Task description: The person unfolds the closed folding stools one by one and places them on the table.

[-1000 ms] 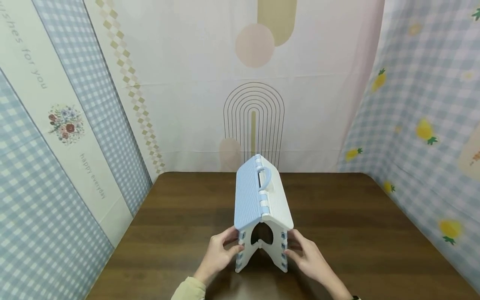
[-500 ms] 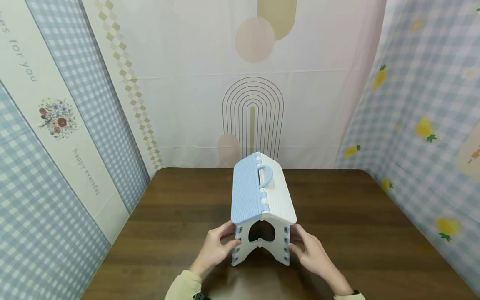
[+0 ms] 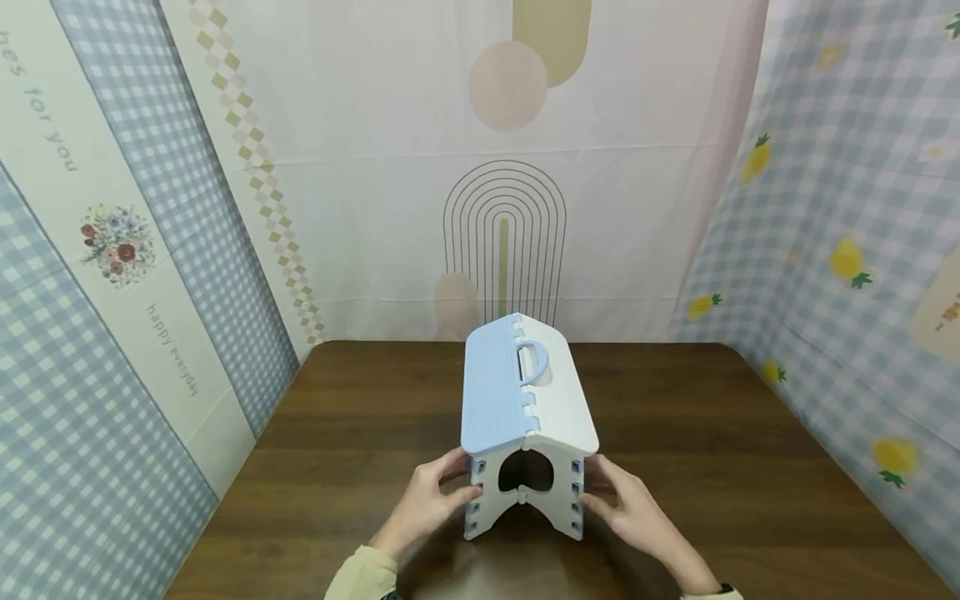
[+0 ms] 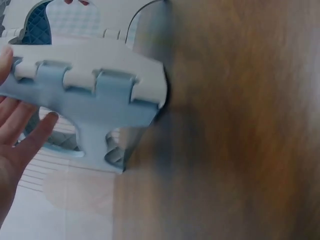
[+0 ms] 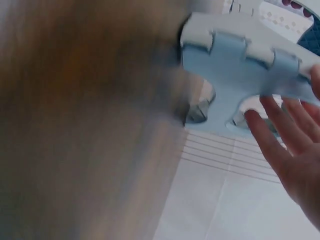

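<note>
A folding step stool (image 3: 495,392), half light blue and half white on top, stands on its legs with its two top halves peaked like a roof. Along the ridge a blue carry handle (image 3: 542,363) sticks up. My left hand (image 3: 427,504) grips the left leg panel, thumb on the front edge and fingers round the side. On the opposite side my right hand (image 3: 628,510) holds the right panel likewise. Up close, the left wrist view shows the blue leg panel (image 4: 100,112) with its hinge knuckles; fingers reach its cutout. The right wrist view shows the matching panel (image 5: 220,80).
A brown wooden table (image 3: 360,417) lies under the stool. Behind it hangs a pale printed cloth (image 3: 375,225). Checked cloths close off both sides, the right one (image 3: 817,317) printed with pineapples.
The stool's legs have spread wider and its peaked top has flattened somewhat. Both hands have moved slightly apart along with the panels, keeping their hold. The head view has shifted a little.
</note>
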Tool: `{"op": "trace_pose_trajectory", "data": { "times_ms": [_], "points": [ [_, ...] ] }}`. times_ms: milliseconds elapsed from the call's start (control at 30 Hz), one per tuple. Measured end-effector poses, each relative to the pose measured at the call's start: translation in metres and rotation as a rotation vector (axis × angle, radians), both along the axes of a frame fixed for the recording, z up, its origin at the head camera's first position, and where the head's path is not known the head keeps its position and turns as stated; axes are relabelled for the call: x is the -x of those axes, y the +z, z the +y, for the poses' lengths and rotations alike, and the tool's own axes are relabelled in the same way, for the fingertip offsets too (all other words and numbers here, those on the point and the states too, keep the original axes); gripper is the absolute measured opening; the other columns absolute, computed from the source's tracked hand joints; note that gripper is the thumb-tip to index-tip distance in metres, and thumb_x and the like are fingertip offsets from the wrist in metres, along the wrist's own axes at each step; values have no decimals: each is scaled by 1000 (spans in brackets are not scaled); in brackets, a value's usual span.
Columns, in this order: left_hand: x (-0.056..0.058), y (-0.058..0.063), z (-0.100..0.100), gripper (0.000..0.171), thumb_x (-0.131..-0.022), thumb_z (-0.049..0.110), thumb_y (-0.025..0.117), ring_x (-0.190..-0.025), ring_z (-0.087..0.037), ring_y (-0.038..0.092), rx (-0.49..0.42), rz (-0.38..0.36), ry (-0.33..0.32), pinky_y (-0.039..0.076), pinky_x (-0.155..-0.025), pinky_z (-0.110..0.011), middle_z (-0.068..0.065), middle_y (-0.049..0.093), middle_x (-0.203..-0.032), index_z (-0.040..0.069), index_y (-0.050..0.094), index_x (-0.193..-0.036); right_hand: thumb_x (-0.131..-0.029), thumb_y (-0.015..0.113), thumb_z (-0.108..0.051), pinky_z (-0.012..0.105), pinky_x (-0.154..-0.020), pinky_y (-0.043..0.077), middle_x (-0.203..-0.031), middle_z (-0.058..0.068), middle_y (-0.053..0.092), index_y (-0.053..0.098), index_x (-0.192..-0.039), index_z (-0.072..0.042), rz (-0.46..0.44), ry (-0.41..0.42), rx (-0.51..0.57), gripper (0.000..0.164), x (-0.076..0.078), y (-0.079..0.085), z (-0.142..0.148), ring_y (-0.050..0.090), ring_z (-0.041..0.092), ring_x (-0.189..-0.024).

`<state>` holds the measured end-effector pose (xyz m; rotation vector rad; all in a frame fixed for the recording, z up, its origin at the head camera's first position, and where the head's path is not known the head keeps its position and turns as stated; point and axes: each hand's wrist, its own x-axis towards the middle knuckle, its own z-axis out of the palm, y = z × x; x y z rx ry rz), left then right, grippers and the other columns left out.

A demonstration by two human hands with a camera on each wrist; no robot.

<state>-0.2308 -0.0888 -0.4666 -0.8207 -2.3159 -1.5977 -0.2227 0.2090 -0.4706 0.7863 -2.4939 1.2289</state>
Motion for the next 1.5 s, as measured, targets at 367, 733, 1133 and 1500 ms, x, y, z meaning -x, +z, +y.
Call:
{"op": "trace_pose_trajectory", "data": {
  "times_ms": [367,733,1133,1500],
  "points": [
    [33,49,-25,37,-91,38,47,-98,-18,62,546,-132,56,49,-87,-36,-3,67,-106,12,61,-113,-83,58,-6,43,-85,49,-114,10,61,56,-116,-7,57,-104,-303,33,53,59,44,59,27,-102],
    [48,132,31,46,-96,40,31,-122,-23,47,542,-29,520,37,-102,-43,-3,49,-133,16,45,-132,-96,37,-34,45,-106,29,-145,4,32,30,-140,-19,116,-151,-227,47,74,136,-13,30,24,-133],
    [70,112,79,53,-97,37,24,-138,-23,20,606,-35,381,17,-114,-40,-8,25,-148,7,26,-141,-95,41,-29,44,-107,30,-145,8,31,33,-138,-7,223,-172,-416,49,74,124,-50,31,25,-133],
    [65,109,81,50,-95,36,31,-137,-21,24,692,-29,413,18,-113,-42,-6,32,-145,10,36,-137,-96,37,-30,43,-107,31,-138,10,43,45,-131,-5,137,-217,-455,44,74,111,-53,38,23,-129]
  ]
}}
